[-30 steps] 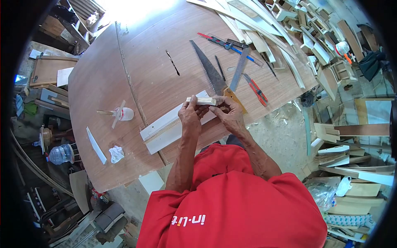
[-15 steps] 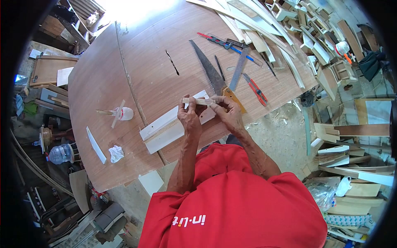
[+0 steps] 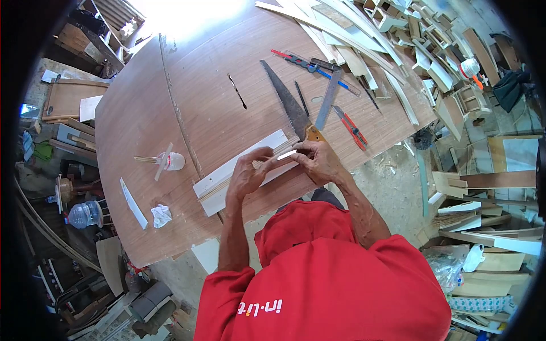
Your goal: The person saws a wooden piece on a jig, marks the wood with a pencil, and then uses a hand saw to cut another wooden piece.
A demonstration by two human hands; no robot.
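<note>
Over the right part of a white grooved board (image 3: 213, 199), my left hand (image 3: 248, 172) and my right hand (image 3: 319, 161) hold a small pale wooden strip (image 3: 286, 154) between them. My right hand pinches the strip's right end between thumb and fingers. The fingers of my left hand close round its left end and are slightly blurred. Thin sticks lie lengthwise along the middle of the board. A handsaw (image 3: 290, 102) rests just beyond my right hand, its wooden handle partly behind the fingers.
Past the saw lie a metal square (image 3: 328, 99), a red cutter (image 3: 351, 128) and a blue-and-red hacksaw (image 3: 311, 66). Long wood strips (image 3: 341, 34) pile at the back right. To the left are a glue jar (image 3: 175, 161), a crumpled cloth (image 3: 161, 215) and a white offcut (image 3: 132, 203).
Both hands have lowered toward the board with the strip, which now tilts up to the right. My left hand has moved left and down, and my left forearm has swung outward.
</note>
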